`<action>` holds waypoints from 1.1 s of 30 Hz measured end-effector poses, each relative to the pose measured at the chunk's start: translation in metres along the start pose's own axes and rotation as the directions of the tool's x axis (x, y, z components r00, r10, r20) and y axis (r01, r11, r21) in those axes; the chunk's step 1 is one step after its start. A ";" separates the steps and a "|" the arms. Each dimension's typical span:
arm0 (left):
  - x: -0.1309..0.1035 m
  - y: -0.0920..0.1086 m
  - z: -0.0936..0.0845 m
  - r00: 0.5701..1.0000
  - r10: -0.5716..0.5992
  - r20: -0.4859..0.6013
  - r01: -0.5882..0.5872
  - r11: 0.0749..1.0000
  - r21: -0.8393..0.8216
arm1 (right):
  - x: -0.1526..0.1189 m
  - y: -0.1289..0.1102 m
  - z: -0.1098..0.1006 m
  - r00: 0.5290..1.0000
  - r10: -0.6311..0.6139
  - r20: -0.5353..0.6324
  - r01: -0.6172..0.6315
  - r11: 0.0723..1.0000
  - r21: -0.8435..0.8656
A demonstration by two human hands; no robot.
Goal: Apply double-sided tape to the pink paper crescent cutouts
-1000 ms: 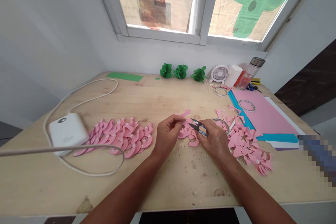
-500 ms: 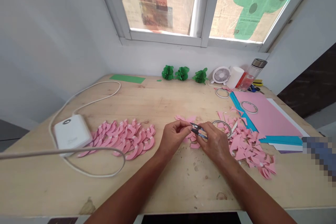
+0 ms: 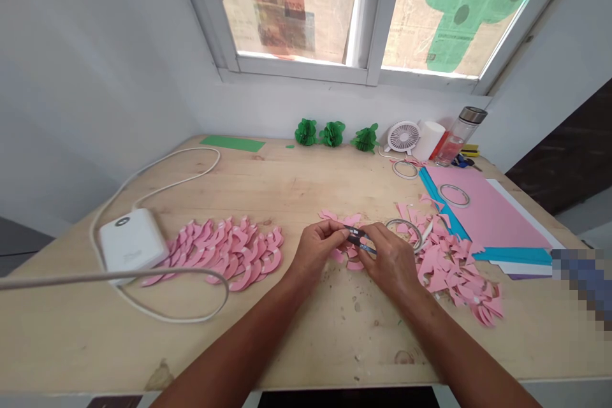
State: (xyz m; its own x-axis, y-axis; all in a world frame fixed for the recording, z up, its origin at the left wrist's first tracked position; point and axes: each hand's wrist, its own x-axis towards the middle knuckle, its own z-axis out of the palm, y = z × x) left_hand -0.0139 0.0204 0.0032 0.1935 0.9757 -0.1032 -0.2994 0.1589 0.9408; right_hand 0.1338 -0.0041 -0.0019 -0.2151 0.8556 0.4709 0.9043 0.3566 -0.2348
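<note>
A small dark tool (image 3: pixel 359 239), perhaps a stapler or clipper, spans the gap between my two hands. My right hand (image 3: pixel 389 255) grips its right end with bent fingers. The fingertips of my left hand (image 3: pixel 318 248) are pinched at its left end; whether a small paper piece is between them cannot be made out. Under and behind the hands lie a few pink paper pieces (image 3: pixel 354 264). Overlapping pink curved strips (image 3: pixel 246 255) lie left of my left hand. To the right of my right hand is a heap of pink scraps (image 3: pixel 444 268).
A white power bank (image 3: pixel 131 242) with a looping cable sits at left. Along the wall stand green paper balls (image 3: pixel 333 134), a small fan (image 3: pixel 403 137) and a bottle (image 3: pixel 456 137). Pink sheets (image 3: pixel 488 210) and tape rings (image 3: pixel 454 196) lie at right.
The dark tool has tilted slightly between my fingers, and the fingers of my right hand have shifted a little on it. Everything else looks unchanged.
</note>
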 end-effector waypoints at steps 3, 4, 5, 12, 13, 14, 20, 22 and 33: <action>0.001 -0.001 0.000 0.999 -0.033 -0.027 0.033 0.999 -0.007 | 0.000 -0.002 0.000 1.000 -0.012 0.008 0.012 1.000 -0.019; 0.001 -0.001 0.001 0.998 -0.043 -0.039 0.043 0.999 -0.007 | 0.000 -0.002 -0.001 1.000 -0.016 0.010 0.016 1.000 -0.025; 0.002 -0.001 0.001 0.998 -0.050 -0.050 0.050 0.999 -0.007 | 0.000 -0.002 -0.001 1.000 -0.020 0.012 0.020 0.999 -0.030; 0.000 0.001 0.003 0.996 -0.047 -0.072 0.048 0.999 0.018 | 0.000 -0.001 0.000 1.000 -0.005 0.027 0.006 0.999 -0.044; -0.001 0.001 0.003 0.996 -0.042 -0.074 0.044 0.999 0.022 | -0.001 -0.001 0.000 1.000 0.002 0.031 0.000 0.999 -0.042; -0.001 0.001 0.003 0.997 -0.038 -0.073 0.039 0.999 0.025 | -0.001 -0.001 0.000 0.999 0.010 0.037 -0.009 0.999 -0.034; -0.002 0.001 0.003 0.997 -0.003 -0.076 0.007 0.998 0.055 | -0.001 -0.001 0.000 0.997 0.041 0.064 -0.043 0.999 0.027; -0.002 0.002 0.004 0.996 0.007 -0.092 0.000 0.997 0.075 | 0.000 0.000 0.000 0.998 0.036 0.052 -0.038 0.999 0.036; -0.003 0.000 0.003 0.993 0.057 -0.104 -0.045 0.993 0.107 | 0.001 -0.001 -0.001 0.997 0.045 0.059 -0.053 0.990 0.131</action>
State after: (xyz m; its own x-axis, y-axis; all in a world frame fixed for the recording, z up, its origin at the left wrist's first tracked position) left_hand -0.0113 0.0169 0.0045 0.0777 0.9935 -0.0829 -0.2061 0.0974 0.9737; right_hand 0.1330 -0.0034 -0.0006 -0.1953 0.8914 0.4090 0.8583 0.3571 -0.3686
